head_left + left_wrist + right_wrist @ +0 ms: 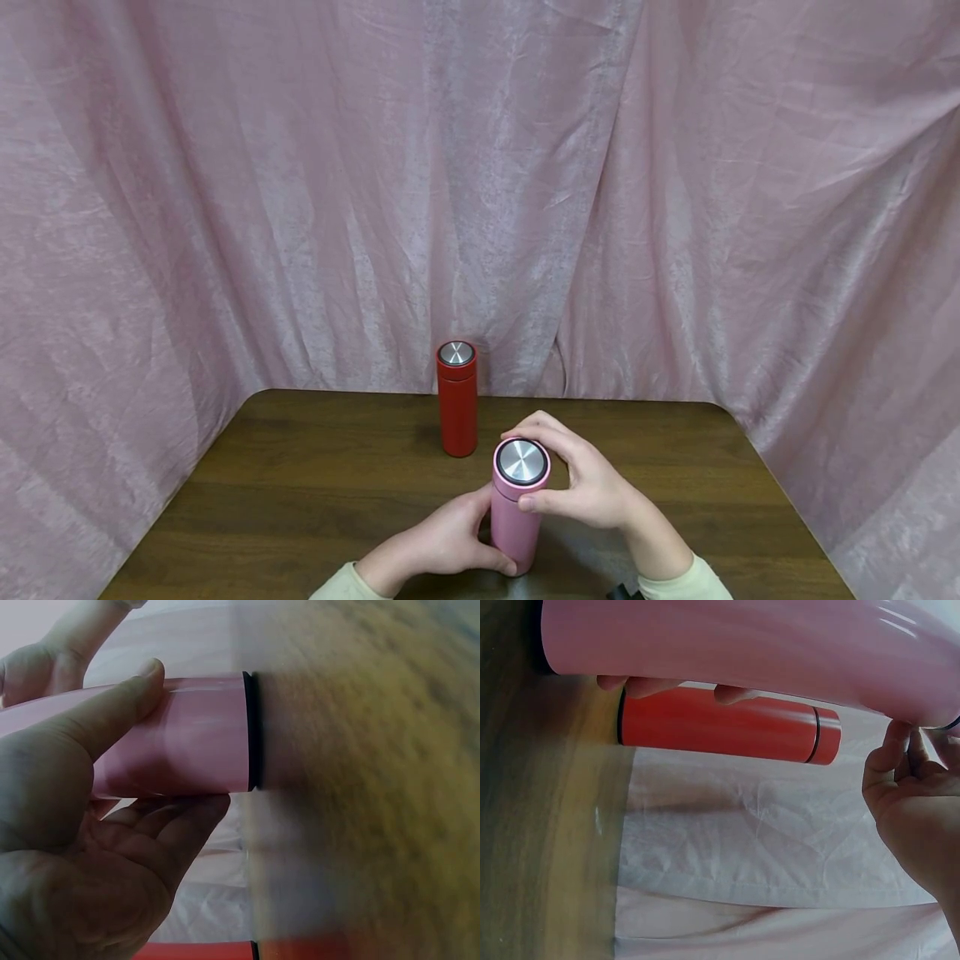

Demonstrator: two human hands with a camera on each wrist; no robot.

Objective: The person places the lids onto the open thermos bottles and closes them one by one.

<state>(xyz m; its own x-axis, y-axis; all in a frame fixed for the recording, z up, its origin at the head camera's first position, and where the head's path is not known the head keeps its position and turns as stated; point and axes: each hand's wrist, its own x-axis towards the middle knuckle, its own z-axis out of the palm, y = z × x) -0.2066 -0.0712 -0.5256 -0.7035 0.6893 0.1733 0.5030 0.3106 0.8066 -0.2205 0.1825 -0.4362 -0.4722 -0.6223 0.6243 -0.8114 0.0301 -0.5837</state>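
A pink thermos bottle [514, 533] with a silver-topped lid [522, 462] stands upright near the front of the table. My left hand [450, 533] grips its lower body from the left, the thumb across the near side. Around the lid, from the right, curl the fingers and thumb of my right hand [581, 479]. In the left wrist view the pink bottle's black base [253, 731] is right at the wood. Behind it stands a red thermos bottle [457, 412], upright and untouched, also with a silver-topped lid.
The dark wooden table [315, 467] has rounded far corners. A pink velvety curtain [360, 208] hangs behind it and along both sides. Beside the right sleeve a small black object [624, 592] shows at the bottom edge.
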